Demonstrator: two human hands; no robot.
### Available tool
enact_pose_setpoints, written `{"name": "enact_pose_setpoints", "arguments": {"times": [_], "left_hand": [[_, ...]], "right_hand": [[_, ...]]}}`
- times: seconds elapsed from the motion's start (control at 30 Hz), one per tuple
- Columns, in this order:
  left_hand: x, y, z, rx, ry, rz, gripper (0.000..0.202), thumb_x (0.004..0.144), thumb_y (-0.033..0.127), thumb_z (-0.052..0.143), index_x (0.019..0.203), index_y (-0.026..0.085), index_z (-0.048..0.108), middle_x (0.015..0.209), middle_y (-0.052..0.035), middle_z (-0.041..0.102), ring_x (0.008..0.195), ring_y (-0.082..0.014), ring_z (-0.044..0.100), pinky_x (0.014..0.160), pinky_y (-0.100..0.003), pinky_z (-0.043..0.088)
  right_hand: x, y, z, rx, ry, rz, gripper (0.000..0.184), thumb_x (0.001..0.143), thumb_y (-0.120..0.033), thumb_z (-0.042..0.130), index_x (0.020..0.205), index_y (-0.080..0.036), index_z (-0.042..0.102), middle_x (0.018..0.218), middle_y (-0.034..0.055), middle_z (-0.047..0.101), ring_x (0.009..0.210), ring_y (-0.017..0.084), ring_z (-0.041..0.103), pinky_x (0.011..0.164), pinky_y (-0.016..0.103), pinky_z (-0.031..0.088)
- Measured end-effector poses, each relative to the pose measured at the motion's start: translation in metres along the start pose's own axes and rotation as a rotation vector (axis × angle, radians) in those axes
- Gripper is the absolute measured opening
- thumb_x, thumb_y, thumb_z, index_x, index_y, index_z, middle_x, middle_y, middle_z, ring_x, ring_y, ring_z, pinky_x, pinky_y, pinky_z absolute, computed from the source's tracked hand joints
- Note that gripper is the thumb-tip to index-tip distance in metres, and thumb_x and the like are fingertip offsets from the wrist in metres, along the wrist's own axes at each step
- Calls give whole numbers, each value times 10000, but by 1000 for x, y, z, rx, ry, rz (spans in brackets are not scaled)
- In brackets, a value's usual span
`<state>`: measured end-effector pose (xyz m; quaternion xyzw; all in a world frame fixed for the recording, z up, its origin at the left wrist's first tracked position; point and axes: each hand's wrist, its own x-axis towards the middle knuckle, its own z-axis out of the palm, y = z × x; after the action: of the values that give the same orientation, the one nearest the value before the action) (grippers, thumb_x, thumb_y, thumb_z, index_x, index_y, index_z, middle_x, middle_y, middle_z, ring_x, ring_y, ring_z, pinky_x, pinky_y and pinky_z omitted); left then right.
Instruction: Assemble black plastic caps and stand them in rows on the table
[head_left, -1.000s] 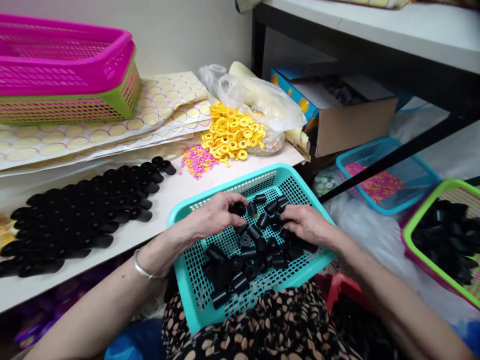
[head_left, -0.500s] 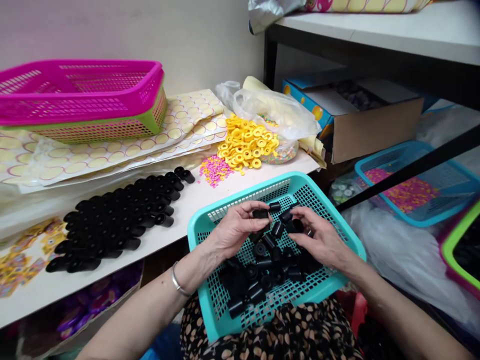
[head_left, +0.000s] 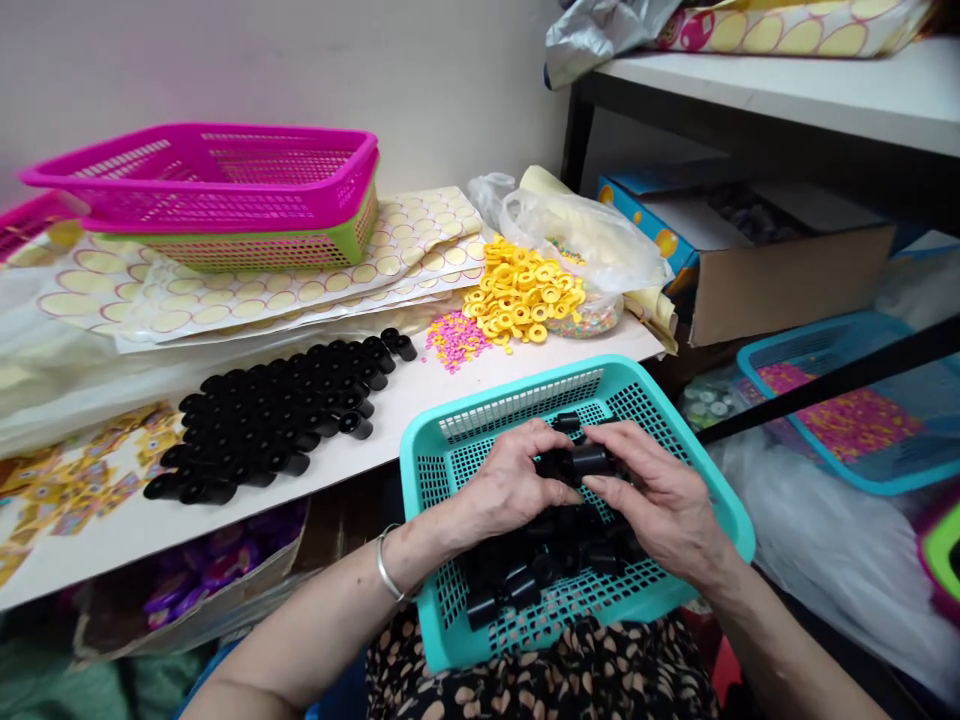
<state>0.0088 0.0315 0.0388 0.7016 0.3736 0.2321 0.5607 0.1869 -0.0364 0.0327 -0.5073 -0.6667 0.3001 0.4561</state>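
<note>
Hands meet above the middle of the basket [head_left: 427, 455], which rests on the person's lap with its far rim near the table [head_left: 480, 385] edge. The left hand [head_left: 514, 485] and right hand [head_left: 664, 505] each close a narrow grip on the same black tube [head_left: 590, 460], fingertips pinching it from either end. The left fingers may cover a second piece beside it, but that cannot be told for certain. The tube lies level, its long axis running from 9 to 3 o'clock, one end toward each palm. It is lifted just clear of the loose tubes [head_left: 517, 585] heaped toward the basket's 6 o'clock side. Holding it by the ends likely keeps it steady, and the lap position likely keeps the heap within reach and catches whatever slips.

At 10 o'clock from the basket, rows [head_left: 277, 425] of like black pieces lie on their sides on the table, packed close together, probably to keep them sorted. At 12 o'clock sit yellow rings [head_left: 525, 295] and, just beside them, pink beads [head_left: 454, 340], each in its own heap. Sticker sheets [head_left: 262, 290] spread at 11 o'clock under a pink basket [head_left: 210, 180] nested in a green one. A box [head_left: 787, 280] stands open at 2 o'clock.
</note>
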Motion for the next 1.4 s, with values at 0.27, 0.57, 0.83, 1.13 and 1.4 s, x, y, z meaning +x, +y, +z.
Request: {"name": "enact_pose_setpoints", "arguments": {"times": [0.27,0.57,0.83,1.13,1.4], "left_hand": [[0,-8,7,-93,8,41,420,580,229,785,972,150,656,866,-16,628,813,-173,563,764,-305,466],[6,-9,-42,151,431,112,330,601,290,784,903,202,684,902,-43,665,898,-206,579,856,-368,457],[40,-61,-156,798,604,-52,204,640,212,627,833,167,677,836,-41,647,800,-209,584,742,-311,443],[36,-70,-154,1440,437,-185,221,800,300,497,837,141,647,963,-124,597,957,-300,472,697,-349,370],[28,-41,-128,1354,557,35,253,823,302,476,912,142,650,1116,-165,574,994,-330,466,769,-424,376]], "right_hand": [[-8,-3,20,-155,-230,32,596,886,-279,523,1447,-276,319,1357,99,462,1252,259,440,1021,450,413],[-4,32,-2,-30,27,351,653,816,-490,563,1408,-323,342,1497,55,302,1202,304,496,981,477,427],[-21,70,-62,-463,-164,396,229,826,-328,501,924,-173,639,830,54,641,724,198,601,646,308,468],[-3,45,-19,-843,-620,304,169,847,-235,475,944,-166,594,965,92,632,913,227,600,770,311,438],[16,53,-15,-742,-565,293,265,811,-188,509,1071,-152,550,981,98,641,859,215,610,731,304,435]]}}
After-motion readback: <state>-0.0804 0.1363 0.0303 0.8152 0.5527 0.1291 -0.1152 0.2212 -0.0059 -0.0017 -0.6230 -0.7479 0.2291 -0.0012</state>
